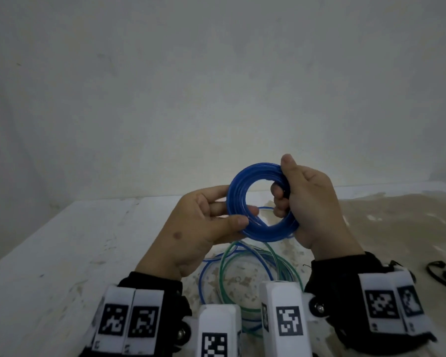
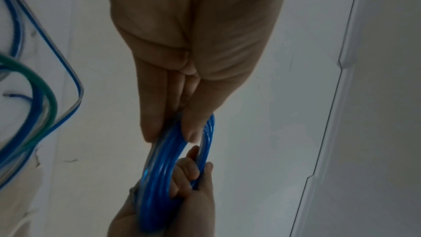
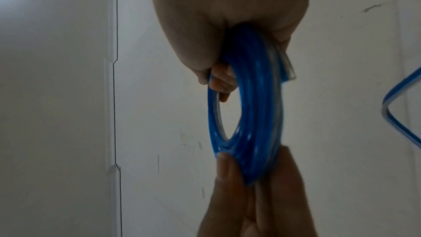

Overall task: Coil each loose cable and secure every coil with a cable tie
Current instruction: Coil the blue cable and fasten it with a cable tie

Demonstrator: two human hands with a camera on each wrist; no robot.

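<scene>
While the white table (image 1: 62, 240) lies below with a brown patch on its right side, the person holds a blue coil (image 1: 262, 202) up in the air above it, in front of a pale wall (image 1: 216, 73). The table is the biggest thing, and it carries the work that is left. On it, under the hands, lie loose loops of cable, the blue cable (image 1: 204, 276) and the green cable (image 1: 224, 274) mixed together. They are not coiled yet.

The blue coil is a tight round ring made of many turns. Both hands hold it, one on each side, most likely so the turns do not spring apart. The left hand (image 1: 201, 228) pinches the left side of the ring, with the thumb in front and the fingers behind. The right hand (image 1: 309, 204) grips the right side, with its fingers curled through the hole and the thumb up on top of the ring. In the right wrist view, a short clear cable end (image 3: 288, 68) sticks out beside that hand. It looks like the hand is pressing this end down so it cannot slip loose.

Smallest of all, some thin black ties (image 1: 440, 273) lie on the table at the far right, well apart from the coil. No tie can be seen around the ring, so it seems to need one next. One hand would have to let go to reach for it.
</scene>
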